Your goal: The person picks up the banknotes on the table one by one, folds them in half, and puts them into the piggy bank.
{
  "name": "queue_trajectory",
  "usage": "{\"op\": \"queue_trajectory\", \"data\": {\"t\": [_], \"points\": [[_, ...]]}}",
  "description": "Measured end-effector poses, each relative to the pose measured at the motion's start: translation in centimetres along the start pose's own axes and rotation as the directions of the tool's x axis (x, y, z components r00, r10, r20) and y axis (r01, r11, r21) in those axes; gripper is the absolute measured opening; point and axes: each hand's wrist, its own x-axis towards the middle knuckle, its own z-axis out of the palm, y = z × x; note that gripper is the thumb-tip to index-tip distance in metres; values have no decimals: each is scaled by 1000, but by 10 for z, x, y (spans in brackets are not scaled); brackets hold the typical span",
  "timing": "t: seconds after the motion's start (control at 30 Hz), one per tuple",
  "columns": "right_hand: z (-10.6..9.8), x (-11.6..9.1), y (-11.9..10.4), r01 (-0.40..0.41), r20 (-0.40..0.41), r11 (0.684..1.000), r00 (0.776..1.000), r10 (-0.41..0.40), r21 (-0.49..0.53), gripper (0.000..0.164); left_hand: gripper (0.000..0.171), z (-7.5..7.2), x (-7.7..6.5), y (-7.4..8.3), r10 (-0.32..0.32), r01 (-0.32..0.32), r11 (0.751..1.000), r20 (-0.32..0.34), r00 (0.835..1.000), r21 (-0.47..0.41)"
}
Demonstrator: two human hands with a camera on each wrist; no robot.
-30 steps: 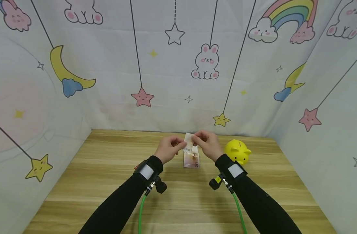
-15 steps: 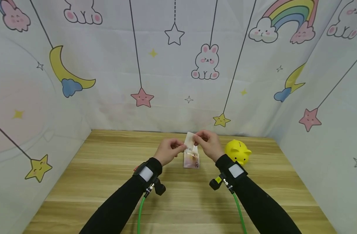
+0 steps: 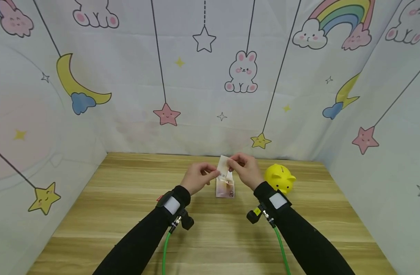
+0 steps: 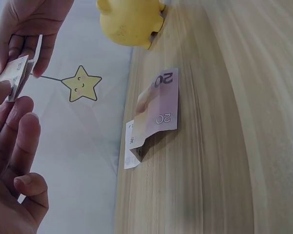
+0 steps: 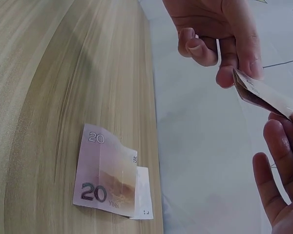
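Observation:
Above the table, both hands pinch a folded banknote [image 3: 223, 164]. My left hand [image 3: 198, 177] grips its left edge between thumb and fingertip. On the other side, my right hand [image 3: 245, 169] holds it near the upper right. Its pale, layered folds show in the left wrist view, where the folded banknote [image 4: 13, 77] has a slightly parted edge. Below the hands, a second banknote [image 5: 105, 170] lies creased on the wood, marked 20 and YUAN, in pinkish purple and tan. A pale paper piece [image 5: 144, 192] shows from under its far end.
A yellow piggy bank [image 3: 279, 176] stands on the wooden table [image 3: 127, 198] just right of the right hand. Behind rises a white cloth backdrop [image 3: 196, 84] with cartoon stars and rabbits. Green cables [image 3: 165, 252] run from the wrist cameras. A small red bit [image 3: 159, 198] shows beside the left wrist.
The folded banknote has tilted slightly and its top edge has shifted a little to the right. My left hand has moved very slightly left; the banknote on the table has stayed put.

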Motion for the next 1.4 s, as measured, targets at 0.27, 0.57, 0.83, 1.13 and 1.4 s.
{"op": "queue_trajectory", "data": {"t": [0.27,0.57,0.83,1.13,1.4], "points": [[0,-1,-2,8,11,1000,1000,-8,-19,20,13,1,2,0,-13,13,1000,-13,1000,-27],[2,-1,-1,37,15,998,999,-37,-43,20,11,1,0,2,-4,4,1000,-9,1000,7],[0,-2,-3,27,32,999,999,-26,-30,18,20,-9,3,4,-44,44,998,14,999,-47],[2,-5,-9,45,82,998,996,-42,-34,16,25,-12,6,-2,-100,113,967,67,993,-228],[3,-4,-10,68,83,997,994,-66,-21,15,27,-13,6,-4,-92,131,932,129,987,-339]]}}
